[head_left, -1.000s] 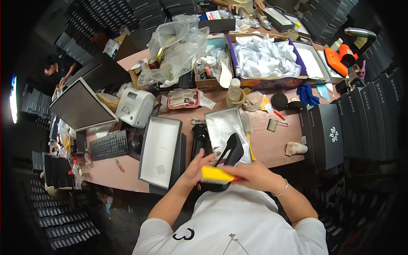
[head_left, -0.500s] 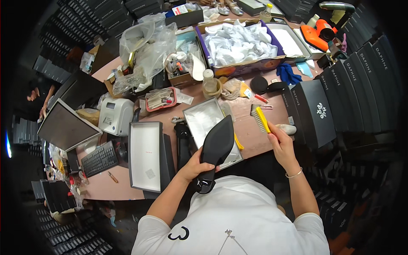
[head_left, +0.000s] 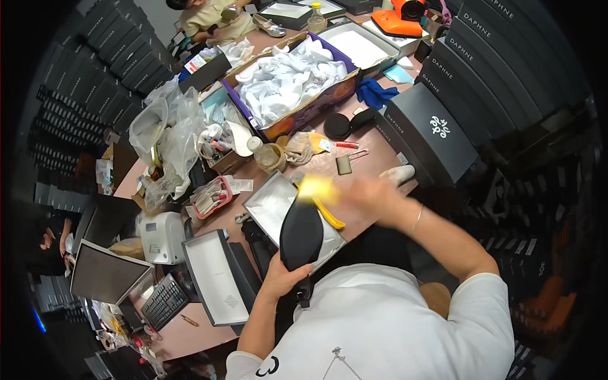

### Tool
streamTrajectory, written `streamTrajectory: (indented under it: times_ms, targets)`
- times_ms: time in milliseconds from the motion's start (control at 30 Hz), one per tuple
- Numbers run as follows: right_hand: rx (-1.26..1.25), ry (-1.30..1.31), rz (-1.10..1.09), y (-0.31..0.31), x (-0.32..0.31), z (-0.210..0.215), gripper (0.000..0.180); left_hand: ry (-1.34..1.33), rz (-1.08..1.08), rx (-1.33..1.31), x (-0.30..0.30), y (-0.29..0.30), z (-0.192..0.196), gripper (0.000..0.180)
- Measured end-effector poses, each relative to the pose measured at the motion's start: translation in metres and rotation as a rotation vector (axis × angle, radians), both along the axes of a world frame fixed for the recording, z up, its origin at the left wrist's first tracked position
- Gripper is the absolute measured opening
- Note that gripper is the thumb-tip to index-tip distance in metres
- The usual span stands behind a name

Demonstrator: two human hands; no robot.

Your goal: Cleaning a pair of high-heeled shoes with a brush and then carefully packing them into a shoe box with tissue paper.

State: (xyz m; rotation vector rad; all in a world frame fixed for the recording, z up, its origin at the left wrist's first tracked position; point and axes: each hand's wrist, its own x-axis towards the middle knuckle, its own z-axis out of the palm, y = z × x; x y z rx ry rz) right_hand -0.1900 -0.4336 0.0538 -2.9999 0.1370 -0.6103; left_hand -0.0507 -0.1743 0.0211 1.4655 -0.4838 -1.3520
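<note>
My left hand is closed around the heel end of a black shoe, its sole facing up and its toe pointing away from me. In my right hand is a yellow-handled brush, smeared by motion, over the toe end of the shoe; whether the bristles touch it I cannot tell. Beneath the shoe lies an open shoebox part with a white inside. A curved yellow strip or handle rests at its right edge.
Left stand a black-and-white box, a label printer, a keyboard and a monitor. Ahead is a carton of crumpled white paper. Stacked dark shoeboxes rise on the right. Another person sits across the table.
My right hand has swung leftward with the brush, from beside the shoe to over its toe. The view has turned and shifted, and a person across the table has come into it.
</note>
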Motion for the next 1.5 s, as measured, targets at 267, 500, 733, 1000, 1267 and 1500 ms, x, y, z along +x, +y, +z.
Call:
streamTrajectory:
  times_ms: [267, 500, 733, 1000, 1267, 1500]
  targets:
    - [-0.093, 0.029, -0.182, -0.017, 0.023, -0.038, 0.031, -0.269, 0.059, 0.001, 0.001, -0.007, 0.003, 0.044]
    - [-0.005, -0.016, 0.196, 0.001, 0.038, -0.004, 0.028, -0.696, -0.061, -0.013, 0.012, -0.010, 0.014, 0.068]
    - [0.100, 0.030, 0.291, 0.024, 0.035, 0.004, 0.035, -1.014, -0.136, 0.029, 0.018, 0.005, 0.009, 0.067]
    - [0.100, 0.081, 0.383, 0.030, 0.037, 0.013, 0.025, -1.227, -0.252, 0.086, 0.018, 0.011, 0.012, 0.067]
    - [0.174, -0.051, -0.030, -0.016, 0.056, -0.013, 0.026, -1.099, -0.183, 0.045, 0.029, 0.015, 0.008, 0.064]
    - [0.502, -0.192, 0.127, 0.031, 0.087, 0.008, 0.035, 0.442, 0.397, -0.322, 0.045, -0.014, -0.011, 0.054]
